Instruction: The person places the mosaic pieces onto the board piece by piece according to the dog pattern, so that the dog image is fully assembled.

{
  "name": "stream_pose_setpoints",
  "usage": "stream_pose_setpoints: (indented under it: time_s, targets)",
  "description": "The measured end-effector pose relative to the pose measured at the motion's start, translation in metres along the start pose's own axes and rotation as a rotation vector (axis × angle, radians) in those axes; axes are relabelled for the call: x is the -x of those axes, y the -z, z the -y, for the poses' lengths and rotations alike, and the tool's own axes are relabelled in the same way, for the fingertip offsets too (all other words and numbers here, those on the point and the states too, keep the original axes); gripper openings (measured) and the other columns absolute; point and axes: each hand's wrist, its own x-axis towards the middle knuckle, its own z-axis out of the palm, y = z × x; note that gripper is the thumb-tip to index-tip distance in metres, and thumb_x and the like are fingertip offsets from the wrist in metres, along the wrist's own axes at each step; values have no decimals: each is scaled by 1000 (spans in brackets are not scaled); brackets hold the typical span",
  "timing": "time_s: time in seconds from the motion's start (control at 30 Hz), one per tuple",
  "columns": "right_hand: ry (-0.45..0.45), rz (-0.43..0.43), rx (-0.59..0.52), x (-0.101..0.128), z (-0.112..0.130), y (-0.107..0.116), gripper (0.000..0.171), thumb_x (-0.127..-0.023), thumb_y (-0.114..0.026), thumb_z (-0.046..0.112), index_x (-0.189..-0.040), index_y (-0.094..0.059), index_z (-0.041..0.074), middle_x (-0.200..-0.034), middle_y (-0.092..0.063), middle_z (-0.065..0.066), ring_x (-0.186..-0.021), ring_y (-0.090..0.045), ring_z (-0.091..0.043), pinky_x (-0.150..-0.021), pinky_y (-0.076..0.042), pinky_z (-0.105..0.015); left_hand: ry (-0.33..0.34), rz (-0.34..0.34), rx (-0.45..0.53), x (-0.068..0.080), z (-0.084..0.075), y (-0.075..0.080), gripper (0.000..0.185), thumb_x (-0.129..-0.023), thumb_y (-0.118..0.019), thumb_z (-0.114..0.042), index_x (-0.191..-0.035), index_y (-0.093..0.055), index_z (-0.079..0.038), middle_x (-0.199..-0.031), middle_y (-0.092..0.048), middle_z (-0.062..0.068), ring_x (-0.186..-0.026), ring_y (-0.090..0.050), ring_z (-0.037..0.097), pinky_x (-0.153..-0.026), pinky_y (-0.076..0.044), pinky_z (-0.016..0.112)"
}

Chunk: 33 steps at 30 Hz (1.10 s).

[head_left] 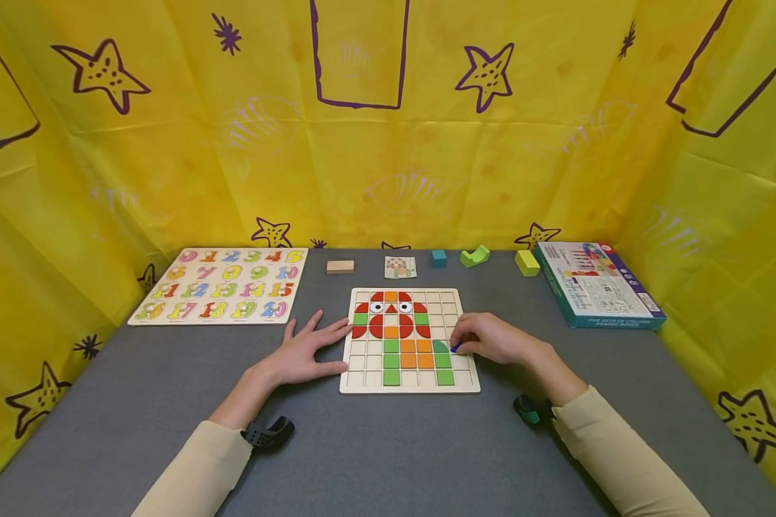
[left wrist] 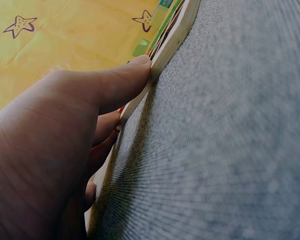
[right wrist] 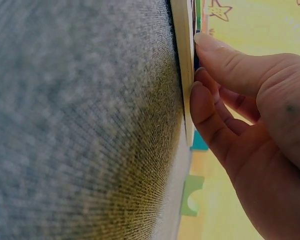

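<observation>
A wooden grid board [head_left: 410, 386] lies in the middle of the grey table, partly filled with red, orange and green tiles that form an owl. My left hand [head_left: 305, 352] lies flat beside the board's left edge, thumb [left wrist: 121, 82] against its side [left wrist: 172, 37]. My right hand [head_left: 491, 339] rests on the board's right part and pinches a small blue tile [head_left: 455, 349] over a cell beside the green tiles. In the right wrist view the fingertips [right wrist: 210, 45] press at the board's edge [right wrist: 182, 60].
A number puzzle board [head_left: 223, 294] lies at the back left. Along the back edge sit a wooden block [head_left: 340, 266], a pattern card [head_left: 400, 267], a teal cube [head_left: 438, 258], a green arch block [head_left: 475, 255] and a yellow-green block [head_left: 527, 263]. A game box [head_left: 595, 283] lies at right.
</observation>
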Motion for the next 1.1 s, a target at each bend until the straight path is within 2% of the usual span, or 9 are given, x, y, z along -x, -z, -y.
stream_pose_setpoints:
  time_s: [0.43, 0.8, 1.1]
  targets:
    - [-33, -23, -54, 3, 0, 0, 10, -93, -74, 9, -103, -74, 13, -101, -63, 5, -90, -57, -15, -85, -50, -34, 5, 4, -4, 0, 0, -2, 81, -90, -63, -63, -157, -41, -23, -164, -30, -2, -151, -2, 43, -107, 11, 73]
    - [-93, -135, -161, 21, -8, 10, 25, -94, -74, 15, -117, -70, 6, -97, -65, 4, -87, -58, -20, -78, -51, -32, -8, 8, -8, -5, 0, -2, 81, -90, -63, -63, -158, -39, -24, -164, -29, -2, -152, -2, 43, -107, 11, 72]
    - [-137, -209, -170, 33, -17, 10, 35, -94, -75, 20, -124, -67, 5, -105, -67, -3, -91, -60, -21, -82, -52, -37, -3, -19, -18, -3, 1, -5, 82, -89, -64, -64, -158, -40, -25, -164, -29, -2, -151, -5, 44, -106, 6, 76]
